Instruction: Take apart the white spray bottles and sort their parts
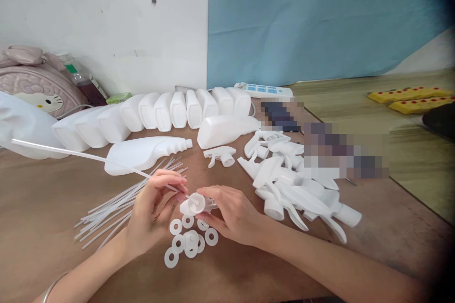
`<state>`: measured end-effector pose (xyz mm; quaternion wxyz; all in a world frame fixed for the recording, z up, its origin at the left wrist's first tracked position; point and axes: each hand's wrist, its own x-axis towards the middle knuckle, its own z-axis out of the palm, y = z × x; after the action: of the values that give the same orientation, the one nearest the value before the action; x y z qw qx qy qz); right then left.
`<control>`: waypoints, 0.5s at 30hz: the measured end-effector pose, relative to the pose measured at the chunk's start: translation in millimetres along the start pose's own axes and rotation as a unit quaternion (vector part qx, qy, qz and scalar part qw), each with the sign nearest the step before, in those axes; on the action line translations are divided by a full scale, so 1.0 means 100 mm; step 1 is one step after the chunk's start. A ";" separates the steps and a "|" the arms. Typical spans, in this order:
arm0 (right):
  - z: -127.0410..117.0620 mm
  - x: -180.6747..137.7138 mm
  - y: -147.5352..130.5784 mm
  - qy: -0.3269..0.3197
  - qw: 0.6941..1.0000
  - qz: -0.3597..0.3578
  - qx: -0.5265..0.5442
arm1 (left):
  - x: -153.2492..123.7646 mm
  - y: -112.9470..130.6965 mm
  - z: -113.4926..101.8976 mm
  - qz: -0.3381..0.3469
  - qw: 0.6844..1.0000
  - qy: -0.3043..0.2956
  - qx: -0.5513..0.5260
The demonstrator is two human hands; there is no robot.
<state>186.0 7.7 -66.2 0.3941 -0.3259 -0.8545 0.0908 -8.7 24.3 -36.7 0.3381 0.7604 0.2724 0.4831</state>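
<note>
My left hand (154,208) pinches a long thin translucent dip tube (78,155) that slants up to the left, its near end at the neck of a white trigger spray head (196,203). My right hand (231,212) grips that spray head from the right, with the cap end facing me. Both hands hover just above several white flat washers (188,239) lying on the brown table (42,227). A bundle of loose tubes (121,206) lies left of my left hand.
A pile of white spray heads (295,189) lies to the right. White bottles (170,111) line the back; two lie flat (142,154) (227,130). A single spray head (221,155) lies mid-table. A pink bag (39,87), a power strip (265,90) and yellow objects (412,97) sit farther off.
</note>
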 end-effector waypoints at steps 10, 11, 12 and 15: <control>-0.01 0.03 -0.01 -0.009 1.000 0.007 0.015 | -0.01 0.06 0.14 0.057 0.997 0.022 -0.035; -0.01 0.02 -0.01 -0.009 1.000 0.010 0.017 | -0.01 0.06 0.15 0.063 0.997 0.024 -0.042; -0.01 0.02 -0.02 -0.010 1.000 0.013 0.018 | -0.01 0.05 0.16 0.066 0.996 0.025 -0.045; 0.00 0.01 -0.02 -0.013 1.000 0.021 0.013 | -0.02 0.03 0.14 0.064 0.997 0.023 -0.039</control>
<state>185.0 7.0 -65.1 0.3852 -0.3372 -0.8514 0.1143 4.0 17.0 -39.6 0.3289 0.7513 0.2118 0.5316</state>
